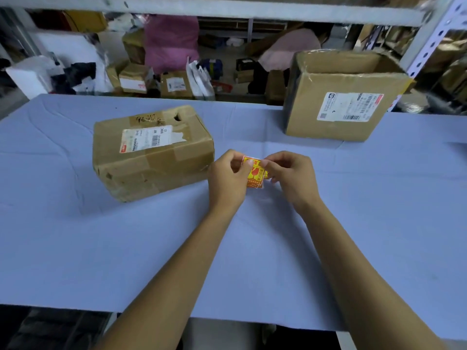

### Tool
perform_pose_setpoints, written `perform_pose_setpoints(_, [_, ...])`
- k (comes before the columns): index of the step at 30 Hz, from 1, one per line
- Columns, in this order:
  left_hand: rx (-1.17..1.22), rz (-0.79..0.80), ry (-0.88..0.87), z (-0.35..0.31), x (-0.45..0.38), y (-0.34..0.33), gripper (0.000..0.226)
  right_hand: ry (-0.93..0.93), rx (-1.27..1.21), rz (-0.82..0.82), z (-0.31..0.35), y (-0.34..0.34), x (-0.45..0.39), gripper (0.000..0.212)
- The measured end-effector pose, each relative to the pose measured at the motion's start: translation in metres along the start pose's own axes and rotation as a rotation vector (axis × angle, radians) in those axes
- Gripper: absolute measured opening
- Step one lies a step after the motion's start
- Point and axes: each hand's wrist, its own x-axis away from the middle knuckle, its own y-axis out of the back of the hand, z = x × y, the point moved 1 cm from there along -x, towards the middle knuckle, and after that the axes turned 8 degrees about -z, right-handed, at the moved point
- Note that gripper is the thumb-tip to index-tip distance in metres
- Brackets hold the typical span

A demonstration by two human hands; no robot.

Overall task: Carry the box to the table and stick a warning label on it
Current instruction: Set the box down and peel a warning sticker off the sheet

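Yellow-and-red warning label (254,173) is up between both of my hands, held off the counter (353,223) just to the right of the box (151,152). Left hand (228,176) is pinched on the label's left edge, thumb on the printed face. Right hand (290,175) is pinched at the top right edge, fingertips meeting the left thumb. Whether I hold a single label or a small stack I cannot tell; some edges show below, slightly offset.

Box status: already on the blue-covered counter, lying flat, worn cardboard, taped seams, a white shipping label (149,140) on its top face, a torn hole near the far edge. So the carry step looks complete. A second, larger carton (338,97) stands at the far right, well apart, flaps open; I judge it is not the target, as the hands work beside the nearer box.

Step in hand, as I read it: peeling or separating the sticker from its backing. No backing sheet is clearly visible, so this is a judgement.

Next move calls for:
- freeing one full label without folding the adhesive on itself;
- shifting both hands left over the box;
- choosing bare cardboard, clear of the shipping label and barcode;
- laying one edge first, then smoothing flat.
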Motion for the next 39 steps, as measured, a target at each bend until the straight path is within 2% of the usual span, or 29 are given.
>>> perform_pose_setpoints(3, [0.166, 0.059, 0.083, -0.001, 0.011, 0.014, 0.008, -0.054, -0.160, 0.116, 0.007, -0.003, 0.015, 0.009])
perform_pose_setpoints(9, [0.293, -0.013, 0.208, 0.000, 0.029, 0.074, 0.007, -0.207, -0.400, 0.406, 0.019, -0.033, 0.043, 0.016])
perform_pose_setpoints(18, [0.257, 0.011, 0.209, 0.009, 0.041, 0.115, 0.003, -0.146, -0.379, 0.542, 0.016, -0.066, 0.063, 0.017])
perform_pose_setpoints(35, [0.296, -0.037, 0.208, 0.014, 0.043, 0.114, 0.008, -0.081, -0.335, 0.562, 0.014, -0.071, 0.060, 0.020])
perform_pose_setpoints(39, [0.222, -0.072, 0.099, 0.011, 0.045, 0.114, 0.026, -0.002, -0.252, 0.525, 0.012, -0.068, 0.060, 0.015])
